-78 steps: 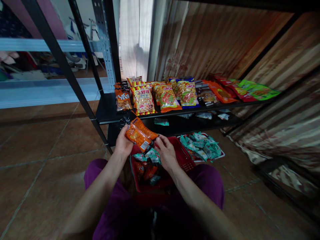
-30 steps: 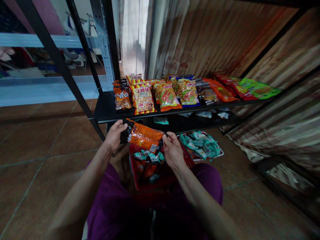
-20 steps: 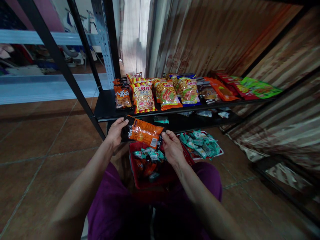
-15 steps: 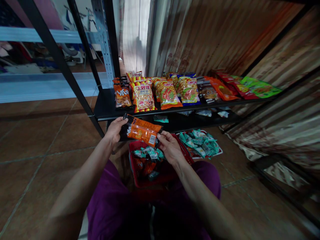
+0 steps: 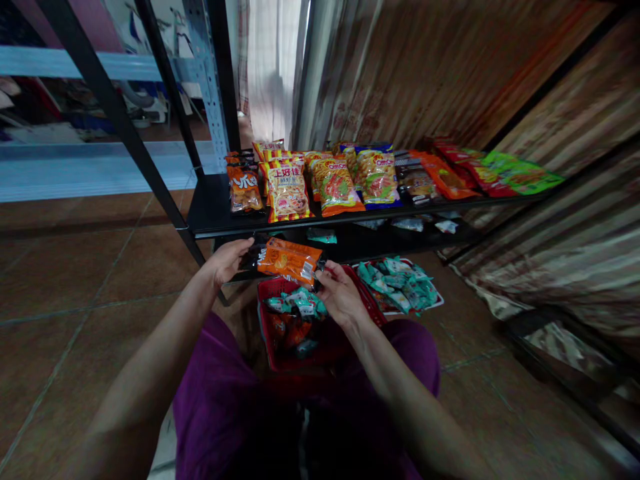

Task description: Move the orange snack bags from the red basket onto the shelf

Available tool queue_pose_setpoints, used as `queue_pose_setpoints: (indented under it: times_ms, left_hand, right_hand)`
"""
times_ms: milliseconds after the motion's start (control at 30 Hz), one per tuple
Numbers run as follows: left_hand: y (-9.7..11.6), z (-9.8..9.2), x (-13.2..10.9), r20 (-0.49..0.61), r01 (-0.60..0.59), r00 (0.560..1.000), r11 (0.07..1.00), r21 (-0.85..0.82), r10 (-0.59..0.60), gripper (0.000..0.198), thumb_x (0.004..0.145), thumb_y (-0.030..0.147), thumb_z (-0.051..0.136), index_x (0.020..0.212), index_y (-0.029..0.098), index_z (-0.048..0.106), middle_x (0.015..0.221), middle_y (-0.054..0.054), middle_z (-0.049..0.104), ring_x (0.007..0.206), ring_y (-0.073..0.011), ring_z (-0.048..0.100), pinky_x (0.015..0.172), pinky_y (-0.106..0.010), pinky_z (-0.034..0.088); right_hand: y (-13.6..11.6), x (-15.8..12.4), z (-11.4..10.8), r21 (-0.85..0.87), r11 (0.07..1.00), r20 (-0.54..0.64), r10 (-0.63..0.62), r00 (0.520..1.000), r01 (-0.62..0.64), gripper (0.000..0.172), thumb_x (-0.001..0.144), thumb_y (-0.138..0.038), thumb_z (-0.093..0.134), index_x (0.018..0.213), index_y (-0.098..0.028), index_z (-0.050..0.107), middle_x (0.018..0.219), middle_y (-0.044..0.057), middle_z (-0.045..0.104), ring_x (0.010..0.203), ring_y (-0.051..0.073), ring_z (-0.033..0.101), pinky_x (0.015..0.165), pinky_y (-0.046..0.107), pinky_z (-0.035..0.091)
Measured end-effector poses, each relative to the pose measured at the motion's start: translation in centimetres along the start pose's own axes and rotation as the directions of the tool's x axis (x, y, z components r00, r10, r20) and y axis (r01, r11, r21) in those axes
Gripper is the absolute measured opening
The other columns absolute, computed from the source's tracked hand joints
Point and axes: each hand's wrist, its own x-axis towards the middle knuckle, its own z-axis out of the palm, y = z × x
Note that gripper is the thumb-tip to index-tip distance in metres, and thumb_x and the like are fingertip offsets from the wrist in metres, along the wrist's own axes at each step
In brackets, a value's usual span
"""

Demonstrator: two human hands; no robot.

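An orange snack bag [image 5: 287,259] with black ends is stretched level between my hands, its barcode side facing up. My left hand [image 5: 231,260] pinches the left end, and my right hand [image 5: 340,288] grips the right end near the barcode. Below the bag sits a red basket [image 5: 265,333] holding teal and orange packets, partly hidden by the bag and my right hand. Just beyond, on the black shelf [image 5: 210,210], a similar orange snack bag [image 5: 245,190] stands at the left end, beside a red-and-yellow striped bag [image 5: 287,190].
More snack bags [image 5: 377,177] line the shelf to the right, some lying flat, such as a green one [image 5: 523,175]. Small packets [image 5: 321,235] lie on the lower shelf. Another basket of teal packets [image 5: 400,283] is on the floor at right. A black frame [image 5: 575,360] stands farther right.
The orange bag has tilted slightly and lies more level, with its left end a little lower. Both hands keep hold of it. The shelf goods look the same.
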Motion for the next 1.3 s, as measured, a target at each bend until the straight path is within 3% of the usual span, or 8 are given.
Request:
queue_pose_setpoints:
  times_ms: [133,267,333,500,767,1033,1300]
  left_hand:
    - [0.0,-0.7,-0.9,-0.048,0.019,0.999,0.996,0.085,-0.015,0.027,0.064,0.026,0.076,0.083,0.016,0.060,0.072,-0.002,0.064,0.063,-0.0146,0.062,0.057,-0.030,0.054]
    - [-0.1,-0.9,-1.7,-0.014,-0.005,1.000,0.989,0.147,0.007,0.026,0.064,0.019,0.075,0.085,0.016,0.059,0.074,0.000,0.062,0.060,-0.0104,0.060,0.054,-0.024,0.053]
    - [-0.2,-0.9,-1.9,0.006,-0.017,1.000,0.987,0.159,0.017,0.024,0.066,0.017,0.073,0.085,0.016,0.058,0.069,0.002,0.059,0.051,-0.0080,0.056,0.045,-0.018,0.048]
    - [-0.1,-0.7,-1.5,-0.027,-0.061,0.998,0.993,0.100,0.064,0.018,0.071,0.009,0.065,0.085,0.015,0.054,0.058,0.003,0.053,0.033,-0.0046,0.043,0.028,-0.011,0.021]
    - [-0.1,-0.8,-0.9,-0.046,-0.093,0.995,0.996,-0.012,0.092,0.014,0.070,0.004,0.060,0.080,0.012,0.054,0.054,0.002,0.051,0.032,-0.0039,0.038,0.028,-0.012,0.018]
    - [-0.3,-0.8,-1.3,-0.045,-0.200,0.979,0.978,-0.059,0.198,0.019,0.065,0.009,0.065,0.084,0.011,0.062,0.066,0.001,0.056,0.043,-0.0040,0.044,0.030,-0.012,0.020]
    - [0.0,-1.6,-2.3,0.028,-0.277,0.960,0.958,-0.070,0.280,0.034,0.060,0.019,0.074,0.092,0.020,0.062,0.074,0.003,0.059,0.049,-0.0046,0.047,0.034,-0.013,0.021]
  right_hand:
    - [0.0,0.0,0.0,0.025,1.000,0.013,-0.015,1.000,0.015,0.045,0.050,-0.022,0.085,0.085,-0.025,0.057,0.061,-0.010,0.056,0.062,0.011,0.059,0.059,0.028,0.053]
    - [-0.2,-0.1,0.2,0.065,0.998,0.006,-0.009,1.000,0.009,0.044,0.049,-0.020,0.085,0.084,-0.026,0.058,0.059,-0.011,0.055,0.061,0.011,0.059,0.057,0.027,0.053]
    - [-0.3,-0.2,0.3,0.077,0.997,0.006,-0.007,1.000,0.006,0.044,0.049,-0.020,0.085,0.083,-0.026,0.057,0.061,-0.010,0.057,0.062,0.011,0.060,0.058,0.027,0.053]
    - [-0.4,-0.3,0.4,0.033,0.999,-0.003,0.036,0.999,-0.035,0.044,0.049,-0.022,0.086,0.083,-0.024,0.058,0.064,-0.009,0.061,0.062,0.011,0.061,0.056,0.025,0.052]
    - [-1.2,-1.0,0.9,0.033,0.995,0.048,0.098,0.994,-0.099,0.044,0.050,-0.012,0.083,0.086,-0.022,0.059,0.078,-0.004,0.069,0.071,0.011,0.065,0.065,0.026,0.055]
    - [-1.3,-1.5,1.6,0.021,0.999,0.096,-0.026,0.995,0.024,0.049,0.053,-0.011,0.079,0.094,-0.027,0.057,0.075,-0.008,0.065,0.073,0.013,0.064,0.064,0.027,0.054]
    - [-0.8,-1.4,2.0,-0.140,0.944,0.087,-0.287,0.954,0.297,0.065,0.060,-0.017,0.075,0.116,-0.036,0.049,0.076,-0.009,0.062,0.069,0.011,0.059,0.067,0.025,0.049]
